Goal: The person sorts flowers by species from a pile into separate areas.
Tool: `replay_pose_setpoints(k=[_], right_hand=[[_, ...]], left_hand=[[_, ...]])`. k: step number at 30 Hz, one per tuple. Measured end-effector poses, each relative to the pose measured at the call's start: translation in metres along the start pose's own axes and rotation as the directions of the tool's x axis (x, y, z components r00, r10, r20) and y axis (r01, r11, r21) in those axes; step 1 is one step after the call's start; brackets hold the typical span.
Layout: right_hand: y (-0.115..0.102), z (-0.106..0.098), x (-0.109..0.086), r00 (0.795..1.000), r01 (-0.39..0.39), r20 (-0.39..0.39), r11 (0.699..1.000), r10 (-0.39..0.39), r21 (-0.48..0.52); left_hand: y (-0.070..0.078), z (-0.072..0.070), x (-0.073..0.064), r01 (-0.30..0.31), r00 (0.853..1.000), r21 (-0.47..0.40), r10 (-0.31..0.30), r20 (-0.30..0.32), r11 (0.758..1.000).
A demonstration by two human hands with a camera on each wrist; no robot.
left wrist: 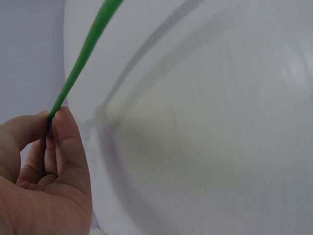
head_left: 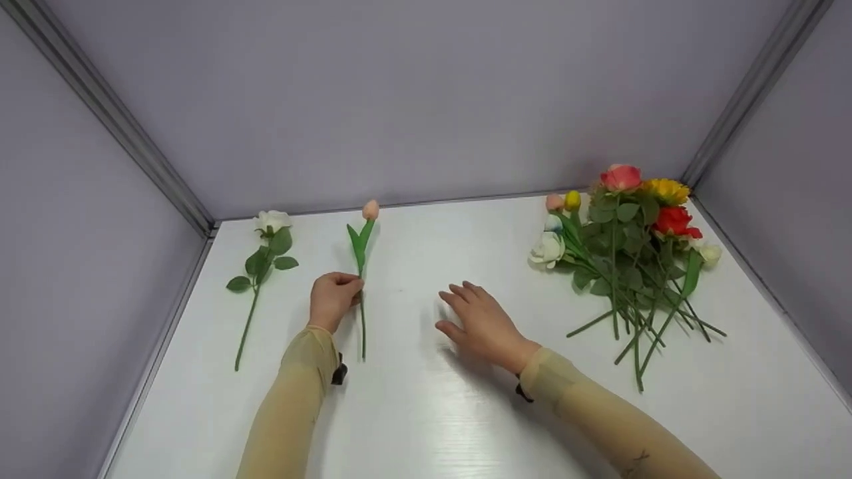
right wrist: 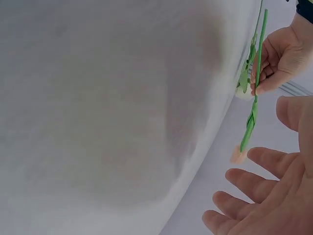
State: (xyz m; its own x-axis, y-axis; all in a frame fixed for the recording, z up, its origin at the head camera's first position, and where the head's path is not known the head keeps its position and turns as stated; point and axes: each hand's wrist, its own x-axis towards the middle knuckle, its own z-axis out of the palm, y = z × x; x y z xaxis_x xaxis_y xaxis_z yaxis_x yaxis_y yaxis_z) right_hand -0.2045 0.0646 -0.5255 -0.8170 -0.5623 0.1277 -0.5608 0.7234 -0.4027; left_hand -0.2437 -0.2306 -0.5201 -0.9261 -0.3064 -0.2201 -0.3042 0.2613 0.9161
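Note:
A pink tulip with green leaves stands out left of the table's middle, its stem pointing toward the front. My left hand pinches that stem between thumb and fingertips. In the left wrist view the green stem rises from the pinch of the left hand, and its shadow falls on the table. My right hand hovers over the middle of the table, fingers spread and holding nothing. From the right wrist view, the right hand's fingers are extended, with the tulip beyond them.
A white rose with a leafy stem lies at the left of the white table. On the right is a pile of flowers, including a red rose, a yellow flower and a white rose. Grey panels enclose the table.

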Motion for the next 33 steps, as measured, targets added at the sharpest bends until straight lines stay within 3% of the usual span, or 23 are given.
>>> replay_pose_setpoints(k=[7,15,21,28,31,33], right_hand=[[-0.002,0.005,0.012,0.997,0.014,0.076,0.991,-0.003,-0.133],[0.002,0.011,0.009,0.995,0.010,0.101,0.987,0.006,-0.161],[0.003,0.012,0.008,0.991,-0.011,0.129,0.985,0.034,-0.172],[0.007,0.011,0.007,0.993,0.013,0.119,0.983,0.009,-0.182],[0.014,0.008,0.005,0.994,-0.002,0.106,0.982,0.022,-0.189],[0.020,0.004,0.002,0.996,-0.020,0.083,0.982,0.036,-0.186]], left_hand=[[-0.009,-0.011,0.009,0.008,1.000,0.181,-0.003,-0.030,0.983],[-0.014,-0.006,0.015,-0.072,0.993,0.340,0.099,-0.062,0.938],[-0.017,-0.006,0.017,-0.116,0.987,0.347,0.148,-0.068,0.931],[-0.015,-0.006,0.013,-0.120,0.988,0.304,0.145,-0.059,0.945],[-0.013,-0.003,0.012,-0.143,0.985,0.334,0.169,-0.048,0.932],[-0.010,0.001,0.011,-0.184,0.977,0.373,0.212,-0.035,0.909]])
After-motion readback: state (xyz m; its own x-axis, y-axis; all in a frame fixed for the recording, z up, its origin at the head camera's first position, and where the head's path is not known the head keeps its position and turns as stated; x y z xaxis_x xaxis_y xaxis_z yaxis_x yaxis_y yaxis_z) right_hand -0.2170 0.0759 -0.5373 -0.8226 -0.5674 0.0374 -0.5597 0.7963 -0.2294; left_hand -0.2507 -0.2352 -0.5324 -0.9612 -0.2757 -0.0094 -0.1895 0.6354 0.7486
